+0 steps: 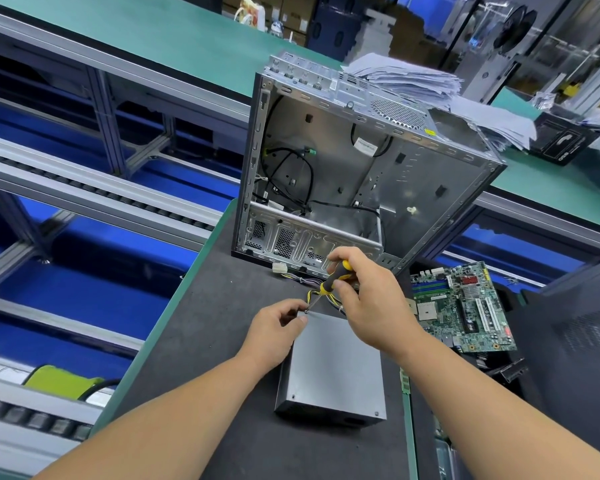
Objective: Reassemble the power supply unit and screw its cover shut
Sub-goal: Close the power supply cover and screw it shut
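Here the boxy grey sheet-metal power supply unit (333, 368) lies flat on the dark matte bench (201, 341). The right hand (368, 299) grips a yellow-and-black screwdriver (331, 280), tip at the cover's far-left corner, where the left hand (274, 327) pinches something tiny. An open steel computer case (343, 161) stands behind.

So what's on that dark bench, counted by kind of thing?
Power supply unit: 1
Screwdriver: 1
Open computer case: 1
Green circuit board: 1
Total: 4
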